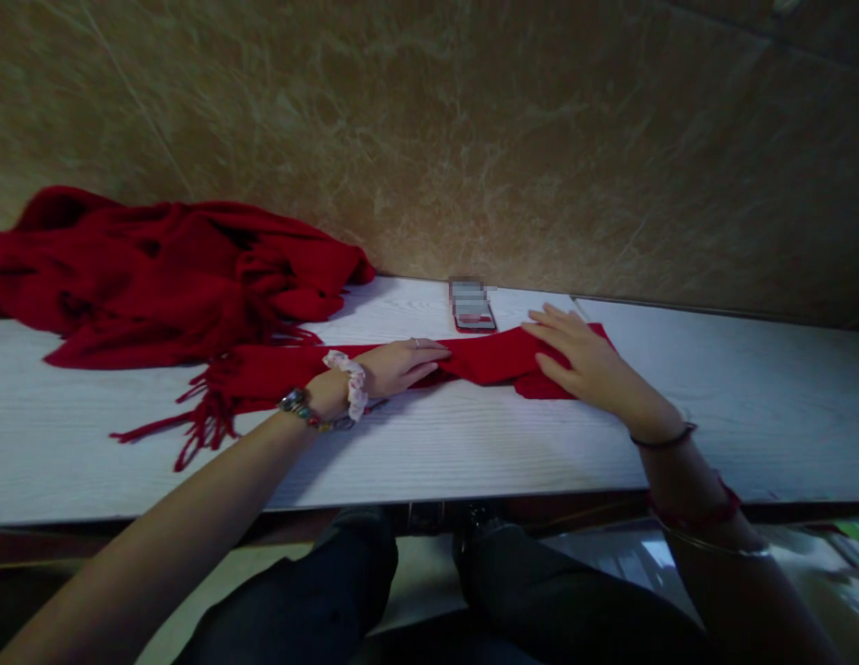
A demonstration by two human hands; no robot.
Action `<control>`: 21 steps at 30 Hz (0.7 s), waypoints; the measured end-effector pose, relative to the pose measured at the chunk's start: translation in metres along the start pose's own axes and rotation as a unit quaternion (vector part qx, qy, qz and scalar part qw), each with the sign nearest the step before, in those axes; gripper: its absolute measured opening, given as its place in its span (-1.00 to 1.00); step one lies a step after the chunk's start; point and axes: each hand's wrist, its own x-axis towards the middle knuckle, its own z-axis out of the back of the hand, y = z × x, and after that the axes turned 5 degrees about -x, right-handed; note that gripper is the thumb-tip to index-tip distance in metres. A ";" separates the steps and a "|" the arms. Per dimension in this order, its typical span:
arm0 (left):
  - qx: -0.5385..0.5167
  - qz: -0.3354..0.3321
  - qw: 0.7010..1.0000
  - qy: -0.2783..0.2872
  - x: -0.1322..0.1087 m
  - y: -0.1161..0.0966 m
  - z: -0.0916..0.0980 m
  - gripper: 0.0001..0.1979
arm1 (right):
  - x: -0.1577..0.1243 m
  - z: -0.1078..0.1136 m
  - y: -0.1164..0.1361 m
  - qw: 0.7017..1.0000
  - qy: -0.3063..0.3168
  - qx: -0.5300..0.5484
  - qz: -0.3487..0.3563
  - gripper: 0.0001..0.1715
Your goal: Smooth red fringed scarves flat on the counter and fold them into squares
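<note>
A red fringed scarf (489, 358) lies in a long, narrow folded strip across the white surface, its tassels spread at the left end. My left hand (396, 367) rests on the middle of the strip with fingers stretched out, pointing right. At the strip's right end, my right hand (580, 362) lies over the cloth with its fingers apart. Neither hand grips the fabric. The cloth beneath both palms is hidden.
Loosely heaped red cloth (180, 277) with fringes lies at the left against the brown marbled wall (429, 139). Just behind the strip is a phone (473, 309), its screen blurred. The white wood-grain surface (429, 453) ends at a front edge above my legs.
</note>
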 end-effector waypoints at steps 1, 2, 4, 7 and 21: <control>-0.006 0.000 1.000 -0.003 -0.001 0.001 -0.002 -0.66 | 0.005 -0.002 0.010 0.999 0.009 0.009 0.031 -0.53; -0.008 0.001 1.000 -0.001 -0.003 0.002 -0.003 -0.65 | 0.009 -0.005 0.019 0.998 0.019 0.010 0.054 -0.54; 0.001 0.004 1.000 0.011 -0.005 0.002 -0.007 -0.62 | 0.014 -0.016 0.030 0.996 0.039 -0.009 0.080 -0.58; 0.032 0.018 0.999 0.038 -0.009 0.001 -0.011 -0.54 | 0.013 -0.031 0.032 0.993 0.055 -0.046 0.090 -0.61; 0.074 0.120 0.989 0.048 -0.012 0.001 -0.001 -0.43 | 0.005 -0.032 0.018 0.999 0.017 -0.016 0.049 -0.61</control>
